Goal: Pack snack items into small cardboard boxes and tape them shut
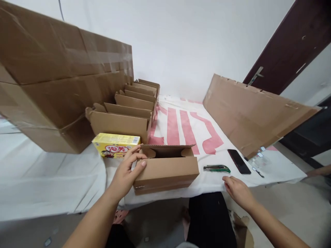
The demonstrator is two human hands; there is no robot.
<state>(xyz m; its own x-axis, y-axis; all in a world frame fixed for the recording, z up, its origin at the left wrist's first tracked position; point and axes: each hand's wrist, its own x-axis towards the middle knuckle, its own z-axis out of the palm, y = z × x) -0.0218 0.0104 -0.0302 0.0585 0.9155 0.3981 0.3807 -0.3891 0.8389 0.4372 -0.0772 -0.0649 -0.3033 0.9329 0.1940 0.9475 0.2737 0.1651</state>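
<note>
My left hand (pixel 127 174) grips the left end of a small open cardboard box (pixel 168 170) that sits at the near edge of the white-covered table (pixel 51 179). Its fingers curl over the box's top left corner. A yellow printed carton (pixel 116 144) lies just behind the hand, touching the box's left end. My right hand (pixel 237 191) rests at the table's front edge, palm down, fingers loosely bent, holding nothing. A green utility knife (pixel 216 168) lies just beyond its fingertips. A black phone (pixel 239 161) lies to the right of the knife.
A row of several open small cardboard boxes (pixel 129 113) runs back from the yellow carton. A large cardboard box (pixel 51 79) fills the left. A flat cardboard sheet (pixel 248 110) leans at the right. Another person's arm (pixel 319 171) shows at the far right edge.
</note>
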